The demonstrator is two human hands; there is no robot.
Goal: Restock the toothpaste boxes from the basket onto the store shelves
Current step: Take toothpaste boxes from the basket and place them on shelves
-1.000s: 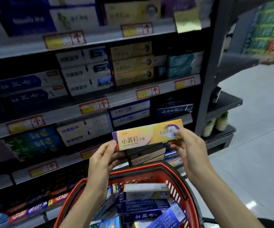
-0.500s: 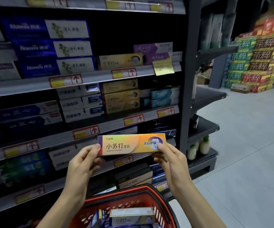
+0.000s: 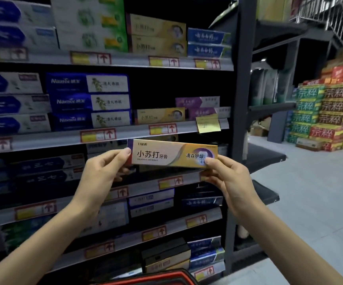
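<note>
I hold a gold and purple toothpaste box (image 3: 166, 155) level in front of the shelves, at about the height of a middle shelf. My left hand (image 3: 102, 171) pinches its left end and my right hand (image 3: 226, 173) pinches its right end. A single matching gold box (image 3: 159, 115) stands on the shelf just above, and two more matching gold boxes (image 3: 156, 36) are stacked on the top shelf. Only the red rim of the basket (image 3: 156, 278) shows at the bottom edge.
Shelves (image 3: 125, 134) full of blue, white and purple toothpaste boxes fill the left and centre. A dark upright post (image 3: 238, 120) ends the unit at the right. Beyond it lie a grey floor aisle (image 3: 310, 202) and a stack of colourful cartons (image 3: 326, 116). A yellow note (image 3: 207, 124) hangs from a shelf edge.
Both hands have lifted the gold box upward past two shelf levels. My view has tilted up, so the basket has dropped almost out of sight.
</note>
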